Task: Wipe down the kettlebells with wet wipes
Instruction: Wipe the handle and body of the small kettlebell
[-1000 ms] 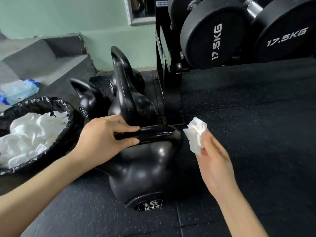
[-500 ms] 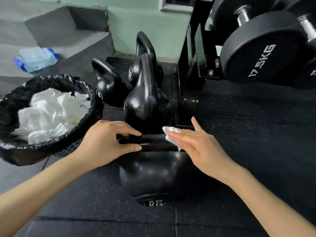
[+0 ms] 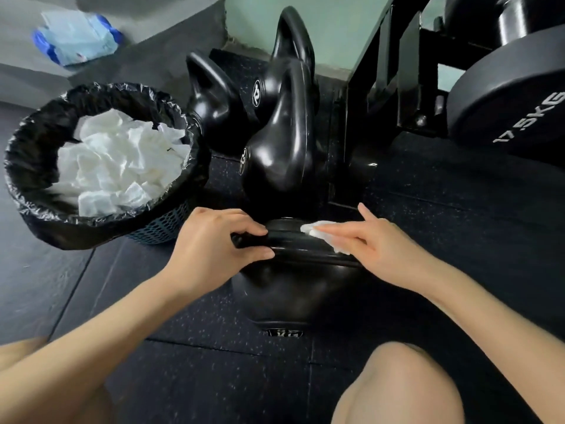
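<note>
A black kettlebell [image 3: 290,289] stands on the dark rubber floor right in front of me. My left hand [image 3: 211,249] grips the left end of its handle. My right hand [image 3: 376,243] presses a crumpled white wet wipe [image 3: 321,231] flat onto the right part of the handle, fingers stretched out over it. Three more black kettlebells stand behind it: a large one [image 3: 275,154], one at the back [image 3: 290,56] and a smaller one on the left [image 3: 211,102].
A bin [image 3: 36,154] lined with a black bag and holding several used white wipes stands at the left. A blue pack of wipes [image 3: 76,41] lies on a grey step beyond. A black rack [image 3: 367,87] with 17.5 kg dumbbells [image 3: 504,102] rises at the right. My knees are at the bottom.
My right hand has brought the wipe down from the air beside the kettlebell onto its handle. The left hand has kept its grip. My view has tilted down and closer.
</note>
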Action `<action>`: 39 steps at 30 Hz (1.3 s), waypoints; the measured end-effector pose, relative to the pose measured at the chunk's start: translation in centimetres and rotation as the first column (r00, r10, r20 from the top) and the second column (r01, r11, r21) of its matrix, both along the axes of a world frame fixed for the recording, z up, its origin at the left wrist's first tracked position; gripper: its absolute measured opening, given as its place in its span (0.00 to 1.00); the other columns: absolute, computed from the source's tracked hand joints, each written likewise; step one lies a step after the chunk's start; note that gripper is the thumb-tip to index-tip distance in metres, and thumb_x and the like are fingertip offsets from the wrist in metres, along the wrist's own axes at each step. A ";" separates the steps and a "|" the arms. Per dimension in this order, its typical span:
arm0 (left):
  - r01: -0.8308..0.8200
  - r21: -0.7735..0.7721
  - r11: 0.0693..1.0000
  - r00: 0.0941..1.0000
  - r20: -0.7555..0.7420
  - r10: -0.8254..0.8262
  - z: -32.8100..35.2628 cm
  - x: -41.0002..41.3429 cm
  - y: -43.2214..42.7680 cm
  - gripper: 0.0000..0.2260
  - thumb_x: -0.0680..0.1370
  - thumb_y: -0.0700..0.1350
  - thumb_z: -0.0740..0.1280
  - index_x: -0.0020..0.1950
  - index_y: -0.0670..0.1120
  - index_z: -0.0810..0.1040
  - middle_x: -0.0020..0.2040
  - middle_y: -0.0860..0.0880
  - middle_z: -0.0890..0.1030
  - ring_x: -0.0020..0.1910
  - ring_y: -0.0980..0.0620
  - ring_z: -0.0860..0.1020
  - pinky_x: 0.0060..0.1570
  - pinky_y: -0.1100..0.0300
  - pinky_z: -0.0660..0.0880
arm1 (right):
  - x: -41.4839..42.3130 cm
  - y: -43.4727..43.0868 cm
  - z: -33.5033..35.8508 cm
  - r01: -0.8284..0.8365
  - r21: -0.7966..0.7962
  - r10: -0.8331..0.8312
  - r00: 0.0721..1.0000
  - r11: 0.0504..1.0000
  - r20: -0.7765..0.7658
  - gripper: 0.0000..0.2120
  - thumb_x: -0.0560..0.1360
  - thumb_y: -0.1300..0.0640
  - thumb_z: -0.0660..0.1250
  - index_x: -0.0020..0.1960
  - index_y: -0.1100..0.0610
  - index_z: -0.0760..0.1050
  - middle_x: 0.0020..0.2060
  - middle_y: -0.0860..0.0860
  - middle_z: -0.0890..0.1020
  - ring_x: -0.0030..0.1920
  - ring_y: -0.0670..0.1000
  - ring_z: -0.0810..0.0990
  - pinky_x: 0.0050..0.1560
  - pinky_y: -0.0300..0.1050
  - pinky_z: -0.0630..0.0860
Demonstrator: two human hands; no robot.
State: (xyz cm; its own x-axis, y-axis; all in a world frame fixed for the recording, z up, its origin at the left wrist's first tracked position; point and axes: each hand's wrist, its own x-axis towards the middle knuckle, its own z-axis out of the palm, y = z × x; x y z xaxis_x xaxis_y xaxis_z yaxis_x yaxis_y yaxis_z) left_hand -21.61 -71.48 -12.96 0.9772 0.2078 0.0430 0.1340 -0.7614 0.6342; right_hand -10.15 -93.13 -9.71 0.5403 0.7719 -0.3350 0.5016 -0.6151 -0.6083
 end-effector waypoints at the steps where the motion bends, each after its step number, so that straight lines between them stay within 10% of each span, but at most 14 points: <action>1: 0.002 -0.002 1.000 1.000 0.002 -0.002 0.0 0.0 0.0 0.14 0.63 0.54 0.77 0.45 0.50 0.85 0.45 0.56 0.85 0.50 0.65 0.70 0.50 0.83 0.60 | 0.7 -1.0 0.3 0.029 -0.052 -0.031 0.999 0.998 -0.039 0.15 0.81 0.54 0.55 0.65 0.42 0.72 0.37 0.22 0.76 0.46 0.27 0.75 0.77 0.51 0.42; 5: -0.043 -0.071 0.997 0.999 -0.021 0.042 -0.2 0.2 0.1 0.12 0.63 0.53 0.77 0.44 0.50 0.86 0.44 0.57 0.85 0.44 0.62 0.79 0.47 0.83 0.63 | 1.7 1.2 0.2 0.112 -0.051 -0.116 0.989 0.992 -0.094 0.13 0.76 0.44 0.58 0.55 0.38 0.77 0.32 0.36 0.81 0.43 0.41 0.81 0.72 0.56 0.62; 10: -0.053 -0.071 0.996 0.998 0.023 0.055 -0.3 0.2 -0.2 0.13 0.62 0.53 0.78 0.43 0.50 0.86 0.43 0.56 0.85 0.46 0.62 0.79 0.48 0.77 0.69 | -1.3 5.2 -1.7 0.016 0.017 -0.017 0.996 1.000 0.088 0.16 0.81 0.52 0.54 0.66 0.44 0.71 0.54 0.51 0.84 0.71 0.48 0.63 0.74 0.35 0.36; 14: -0.102 -0.053 0.993 0.995 -0.001 0.102 -0.2 0.3 -0.6 0.15 0.63 0.58 0.73 0.44 0.52 0.86 0.45 0.59 0.85 0.46 0.60 0.82 0.52 0.49 0.76 | -1.2 -0.5 -2.3 -0.040 0.101 0.014 0.970 0.994 0.242 0.18 0.81 0.60 0.57 0.67 0.44 0.71 0.65 0.47 0.76 0.68 0.44 0.71 0.76 0.50 0.36; 21: -0.150 -0.158 0.976 0.988 -0.042 0.146 -0.7 -0.1 -0.1 0.14 0.64 0.55 0.76 0.47 0.55 0.85 0.45 0.63 0.83 0.44 0.69 0.77 0.47 0.81 0.65 | -5.2 3.4 -5.0 -0.014 0.270 -0.148 0.809 0.963 0.569 0.14 0.76 0.63 0.61 0.61 0.58 0.73 0.51 0.53 0.84 0.54 0.57 0.80 0.73 0.63 0.52; 28: -0.341 -0.548 0.764 0.940 -0.179 0.291 -3.3 -4.2 5.0 0.14 0.71 0.48 0.73 0.55 0.59 0.81 0.50 0.60 0.83 0.55 0.64 0.78 0.62 0.55 0.74 | -5.4 4.2 -5.5 -0.156 0.167 -0.012 0.695 0.973 0.719 0.17 0.77 0.62 0.58 0.65 0.60 0.73 0.59 0.56 0.81 0.62 0.60 0.76 0.75 0.59 0.47; 34: -0.104 -0.680 0.726 0.988 -0.155 -0.003 -6.4 -3.6 4.2 0.12 0.74 0.48 0.68 0.57 0.54 0.80 0.54 0.59 0.82 0.56 0.65 0.78 0.59 0.66 0.73 | -6.6 10.0 -6.2 -0.356 -0.079 0.274 0.539 0.931 0.796 0.14 0.76 0.62 0.61 0.58 0.59 0.79 0.52 0.51 0.83 0.58 0.54 0.79 0.73 0.59 0.53; 39: -0.129 -0.767 0.628 0.987 -0.160 0.007 -9.6 -3.2 3.6 0.20 0.73 0.42 0.71 0.64 0.51 0.76 0.59 0.52 0.81 0.58 0.59 0.79 0.60 0.63 0.73 | -6.1 5.6 -4.1 -0.092 0.023 0.050 0.717 0.995 0.695 0.19 0.77 0.64 0.60 0.66 0.55 0.72 0.53 0.50 0.82 0.60 0.54 0.78 0.74 0.63 0.51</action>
